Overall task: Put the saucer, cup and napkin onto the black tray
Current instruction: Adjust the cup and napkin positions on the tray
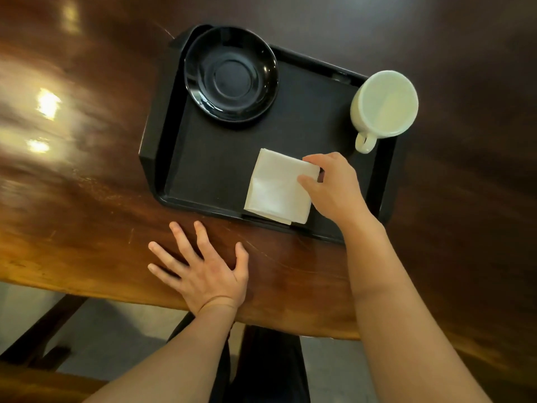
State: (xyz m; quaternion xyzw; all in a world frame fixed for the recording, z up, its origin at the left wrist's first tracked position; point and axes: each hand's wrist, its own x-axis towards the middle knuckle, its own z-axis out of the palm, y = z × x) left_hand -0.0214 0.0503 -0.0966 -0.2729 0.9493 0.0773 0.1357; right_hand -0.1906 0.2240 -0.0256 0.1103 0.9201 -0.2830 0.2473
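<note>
Head view of a glossy brown wooden worktop bearing the black tray, with all three task items on the tray. The right hand reaches over the tray's near right part; its fingers and thumb are narrowed onto the right edge of the folded white napkin, pinching it at its far right corner, while the napkin's near corner overlaps the tray's near rim. The black saucer lies well beyond the fingers and to their left, in the tray's far left corner, empty side up. The pale cup stands upright just beyond the fingers and slightly to their right, at the tray's far right edge, its handle turned toward the hand but apart from it. The left hand rests palm down on the bare worktop, fingers spread wide and holding nothing, just short of the tray's near rim
</note>
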